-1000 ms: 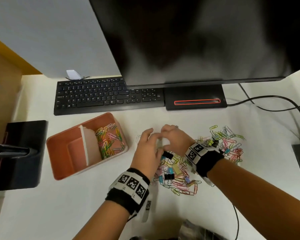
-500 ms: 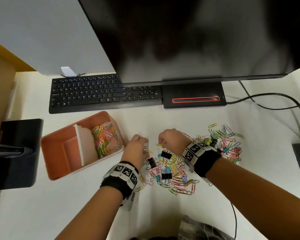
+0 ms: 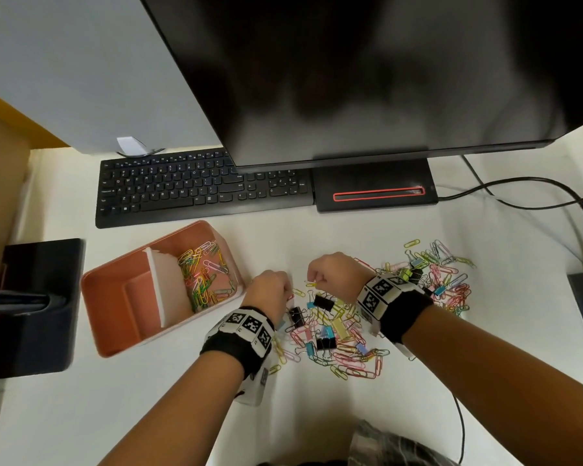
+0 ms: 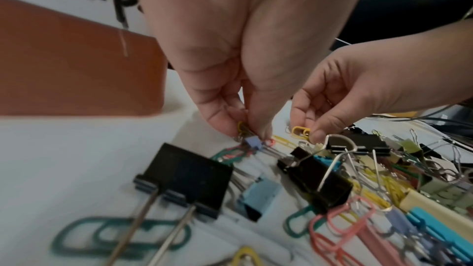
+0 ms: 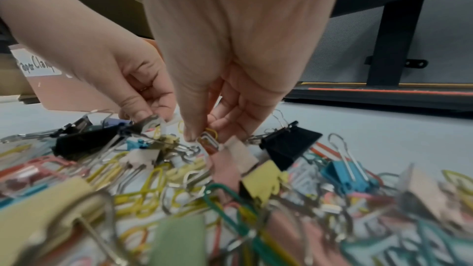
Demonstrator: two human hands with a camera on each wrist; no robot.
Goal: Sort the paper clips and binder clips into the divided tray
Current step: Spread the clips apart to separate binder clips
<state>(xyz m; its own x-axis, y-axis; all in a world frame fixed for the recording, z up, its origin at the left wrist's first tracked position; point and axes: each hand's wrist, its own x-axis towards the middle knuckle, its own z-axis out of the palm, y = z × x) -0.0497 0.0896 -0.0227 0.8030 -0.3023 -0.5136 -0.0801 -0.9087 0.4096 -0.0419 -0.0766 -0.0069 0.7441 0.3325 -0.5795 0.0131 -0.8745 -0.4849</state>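
The orange divided tray point(image 3: 115, 334) stands left of the hands; its right compartment holds several coloured paper clips point(image 3: 204, 277), and the left compartment shows none. A mixed pile of paper clips and binder clips point(image 3: 337, 334) lies on the white desk. My left hand point(image 3: 285, 292) is at the pile's left edge and pinches a yellow paper clip point(image 4: 240, 126) just above a small purple binder clip point(image 4: 252, 146). My right hand point(image 3: 312, 282) pinches another yellow paper clip point(image 5: 210, 138) above a black binder clip point(image 3: 323, 301).
A black keyboard point(image 3: 199, 190) and a monitor base point(image 3: 374, 186) lie behind the work area, with a large monitor point(image 3: 367, 79) overhanging. A second spread of clips point(image 3: 441, 274) sits right of my right wrist. A black stand point(image 3: 37, 307) is left of the tray; cables point(image 3: 535, 193) run at right.
Both hands came down from meeting above the desk to the pile's left edge and parted. Each now pinches a yellow paper clip.
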